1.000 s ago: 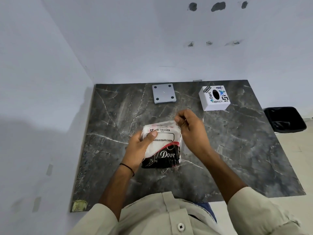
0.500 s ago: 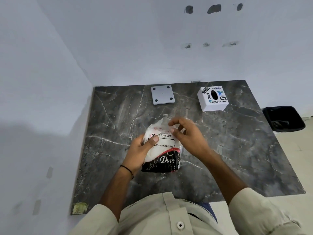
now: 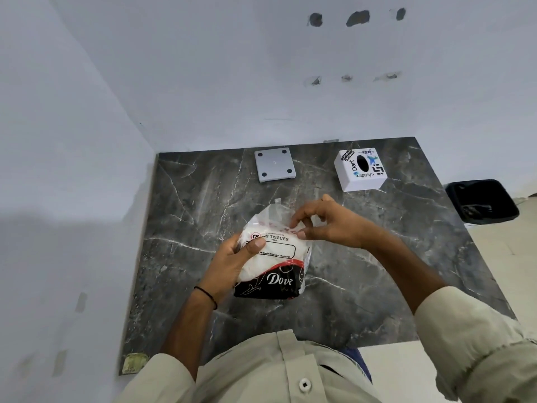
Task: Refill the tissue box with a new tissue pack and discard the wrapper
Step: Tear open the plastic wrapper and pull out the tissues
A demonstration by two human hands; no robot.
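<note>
Two bare hands worked over one dark marble table (image 3: 186, 216), seen from above by a camera on the person's head. Nearest the viewer, one beige shirt front with one white button filled the bottom edge, and two rolled beige sleeves framed the forearms. One thin black band circled the left wrist.

The left hand (image 3: 232, 264) gripped one tissue pack (image 3: 274, 264) from its left side, thumb pressed flat on the printed front, the other fingers wrapped behind and hidden. The pack was held just above the table, tilted, its black bottom band reading "Dove" and its white upper label reading "TISSUES".

The right hand (image 3: 331, 222) sat at the pack's upper right corner. Its thumb and forefinger were pinched narrowly on the clear plastic wrapper (image 3: 271, 215), which stood loose and crumpled above the tissues; the remaining fingers curled open above the pinch.

Beyond the fingertips, well apart from both hands, two items lay at the table's far edge by the wall. One flat grey square plate (image 3: 274, 164) with four dark dots at its corners lay beyond the left hand. One white tissue box (image 3: 360, 170), covered in stickers and with one dark oval slot on top, stood beyond the right hand.

Off the table, far to the right of the right hand, one black bin (image 3: 482, 200) sat on the floor.
</note>
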